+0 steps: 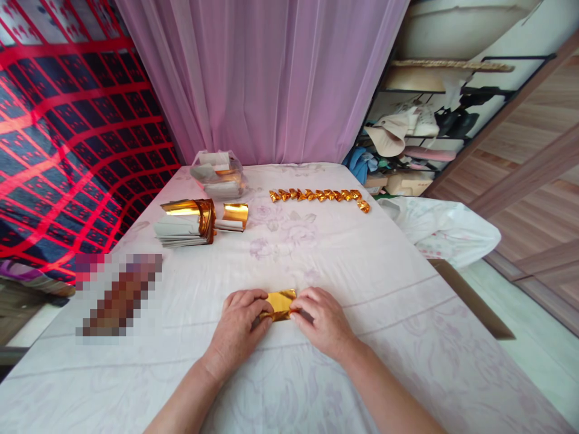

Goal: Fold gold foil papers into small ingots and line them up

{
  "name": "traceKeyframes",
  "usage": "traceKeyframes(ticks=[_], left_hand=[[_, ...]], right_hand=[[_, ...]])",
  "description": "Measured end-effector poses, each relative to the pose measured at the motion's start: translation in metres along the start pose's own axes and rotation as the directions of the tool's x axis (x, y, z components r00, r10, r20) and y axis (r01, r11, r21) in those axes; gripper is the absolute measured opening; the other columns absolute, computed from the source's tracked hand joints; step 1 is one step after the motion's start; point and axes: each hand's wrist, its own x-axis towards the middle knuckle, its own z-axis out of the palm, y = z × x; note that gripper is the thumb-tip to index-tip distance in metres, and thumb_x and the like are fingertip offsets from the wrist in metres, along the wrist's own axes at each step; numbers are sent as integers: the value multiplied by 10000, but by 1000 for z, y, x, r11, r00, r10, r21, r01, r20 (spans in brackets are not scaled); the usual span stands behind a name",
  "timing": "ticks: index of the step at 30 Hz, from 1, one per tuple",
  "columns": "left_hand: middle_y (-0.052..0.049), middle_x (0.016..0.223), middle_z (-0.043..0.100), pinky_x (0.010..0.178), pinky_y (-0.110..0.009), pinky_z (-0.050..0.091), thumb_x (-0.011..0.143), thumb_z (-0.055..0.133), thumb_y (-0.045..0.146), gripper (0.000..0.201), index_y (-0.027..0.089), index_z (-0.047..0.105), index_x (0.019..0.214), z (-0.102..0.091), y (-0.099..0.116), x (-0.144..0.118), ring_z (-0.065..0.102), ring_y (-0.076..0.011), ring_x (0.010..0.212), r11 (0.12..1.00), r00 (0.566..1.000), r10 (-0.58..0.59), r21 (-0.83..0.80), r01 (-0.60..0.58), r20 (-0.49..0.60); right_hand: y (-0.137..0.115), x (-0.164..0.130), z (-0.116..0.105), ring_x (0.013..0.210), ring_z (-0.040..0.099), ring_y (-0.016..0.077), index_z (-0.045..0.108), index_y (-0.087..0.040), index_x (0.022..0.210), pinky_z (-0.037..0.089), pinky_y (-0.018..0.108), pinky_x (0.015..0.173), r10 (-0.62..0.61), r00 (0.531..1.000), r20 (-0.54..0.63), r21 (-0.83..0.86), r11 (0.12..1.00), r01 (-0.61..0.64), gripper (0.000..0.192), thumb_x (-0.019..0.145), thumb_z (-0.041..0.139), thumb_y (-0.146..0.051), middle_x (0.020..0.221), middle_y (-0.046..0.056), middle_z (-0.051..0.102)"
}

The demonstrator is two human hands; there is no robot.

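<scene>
A small sheet of gold foil paper [281,301] lies on the white flowered cloth near the front of the table. My left hand [239,325] presses on its left end with fingers curled over a fold. My right hand [323,319] pinches its right edge. Both hands rest on the cloth. Part of the paper is hidden under my fingers.
A row of several folded gold pieces [319,196] lies at the far middle. Stacks of gold and white sheets [187,224] [234,217] sit at far left, behind them a clear plastic bag of paper [218,175]. A blurred patch [118,295] lies left. The table edge [470,298] runs along the right.
</scene>
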Motion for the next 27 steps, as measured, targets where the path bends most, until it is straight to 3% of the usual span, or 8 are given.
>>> traceKeyframes(ticks=[27], left_hand=[[-27,1128,658,934,-425,399,829,602,188,103,251,646,899,0,1,0,576,-229,1043,1000,1000,-24,-1,24,-2]], right_hand=[[-1,1,-7,843,603,192,618,-225,864,473,333,771,2,999,41,14,1000,-2,99,805,638,-148,891,27,645]])
